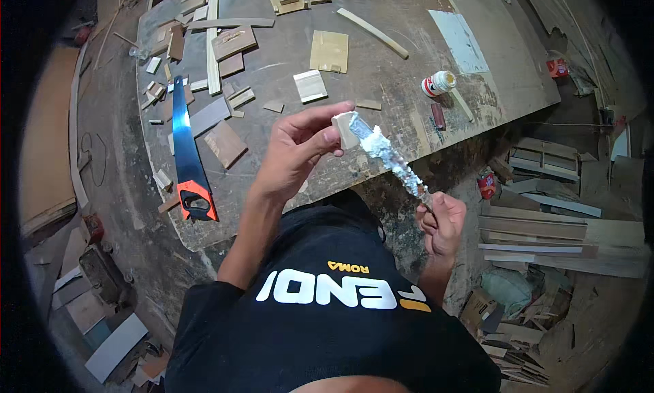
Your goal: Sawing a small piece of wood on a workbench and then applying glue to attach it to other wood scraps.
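Note:
My left hand (306, 142) holds a small pale flat piece of wood (346, 134) upright, pinched between thumb and fingers above the worktable. My right hand (441, 226) grips the handle end of a long glue-crusted spreader (394, 160), thickly caked with white paste. Its flat far end lies against the face of the pale piece. Beyond my hands stand an open white jar (437, 83) with a red label and a small dark red cylinder (437, 116). A handsaw (185, 141) with an orange and black handle lies to the left.
The worn worktable (272, 59) carries scattered wooden offcuts (228, 42), a yellowish square (329, 51), a long strip (372, 33) and a white sheet (455, 41). Stacked boards (535, 236) lie on the floor at the right; a large panel (51, 127) and more scraps (116, 346) are at the left.

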Demonstrator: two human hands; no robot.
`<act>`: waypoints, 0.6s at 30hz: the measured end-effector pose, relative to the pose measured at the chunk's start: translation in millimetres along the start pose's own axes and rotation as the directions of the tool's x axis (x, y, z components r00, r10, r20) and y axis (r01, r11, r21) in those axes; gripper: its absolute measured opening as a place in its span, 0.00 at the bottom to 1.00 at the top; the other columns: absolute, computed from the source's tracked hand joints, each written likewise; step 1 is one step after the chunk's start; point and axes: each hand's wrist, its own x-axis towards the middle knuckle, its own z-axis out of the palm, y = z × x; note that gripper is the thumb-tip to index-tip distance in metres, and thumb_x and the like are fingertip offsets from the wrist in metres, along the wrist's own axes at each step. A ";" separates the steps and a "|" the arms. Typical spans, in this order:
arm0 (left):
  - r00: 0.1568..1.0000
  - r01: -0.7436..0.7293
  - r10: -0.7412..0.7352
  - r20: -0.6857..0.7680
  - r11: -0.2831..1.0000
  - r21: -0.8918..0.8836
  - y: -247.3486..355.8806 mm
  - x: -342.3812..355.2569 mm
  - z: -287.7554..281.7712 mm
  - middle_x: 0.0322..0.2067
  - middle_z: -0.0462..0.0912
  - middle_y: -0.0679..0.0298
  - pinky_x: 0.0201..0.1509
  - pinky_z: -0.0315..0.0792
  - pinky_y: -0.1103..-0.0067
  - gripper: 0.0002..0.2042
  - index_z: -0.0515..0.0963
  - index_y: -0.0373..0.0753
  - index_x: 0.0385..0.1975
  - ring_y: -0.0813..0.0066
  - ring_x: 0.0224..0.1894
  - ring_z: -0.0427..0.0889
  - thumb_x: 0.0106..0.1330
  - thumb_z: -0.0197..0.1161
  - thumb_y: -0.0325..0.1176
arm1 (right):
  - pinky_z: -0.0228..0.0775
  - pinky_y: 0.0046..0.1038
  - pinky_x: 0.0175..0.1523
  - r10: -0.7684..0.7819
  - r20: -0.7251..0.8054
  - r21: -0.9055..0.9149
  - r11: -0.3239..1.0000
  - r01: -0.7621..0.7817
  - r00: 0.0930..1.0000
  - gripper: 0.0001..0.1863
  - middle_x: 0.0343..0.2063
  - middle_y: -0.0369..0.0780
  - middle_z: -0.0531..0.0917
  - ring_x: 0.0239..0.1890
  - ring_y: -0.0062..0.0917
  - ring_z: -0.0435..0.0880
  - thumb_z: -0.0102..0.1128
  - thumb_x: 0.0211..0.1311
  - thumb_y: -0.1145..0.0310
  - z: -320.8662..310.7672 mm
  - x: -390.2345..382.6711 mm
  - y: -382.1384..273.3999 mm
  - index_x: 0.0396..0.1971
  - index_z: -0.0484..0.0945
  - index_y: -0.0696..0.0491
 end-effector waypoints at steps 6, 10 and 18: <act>0.999 -0.037 0.038 0.007 0.997 -0.067 0.8 -4.2 1.3 0.41 0.82 0.61 0.41 0.76 0.82 0.18 0.77 0.30 0.52 0.80 0.38 0.80 0.62 0.66 0.26 | 0.43 0.18 0.18 -0.028 -0.050 -0.121 0.992 0.022 0.998 0.21 0.08 0.28 0.63 0.11 0.08 0.53 0.53 0.71 0.63 5.9 -9.2 -2.5 0.23 0.77 0.66; 0.999 -0.042 0.043 0.001 0.995 -0.091 -3.2 -5.7 0.4 0.41 0.82 0.61 0.41 0.76 0.82 0.18 0.76 0.30 0.52 0.79 0.38 0.80 0.62 0.66 0.27 | 0.39 0.18 0.18 -0.041 -0.089 -0.147 0.989 0.028 0.995 0.21 0.08 0.28 0.64 0.10 0.08 0.53 0.55 0.69 0.64 -0.6 -19.9 -8.1 0.22 0.78 0.67; 0.998 -0.056 0.055 -0.016 0.997 -0.060 -9.5 -2.2 1.1 0.40 0.82 0.61 0.41 0.77 0.82 0.18 0.76 0.30 0.53 0.79 0.38 0.80 0.63 0.65 0.26 | 0.40 0.19 0.18 -0.113 -0.149 -0.104 0.990 0.098 0.982 0.20 0.08 0.29 0.65 0.10 0.08 0.54 0.56 0.68 0.65 -20.8 -34.6 -25.1 0.23 0.78 0.68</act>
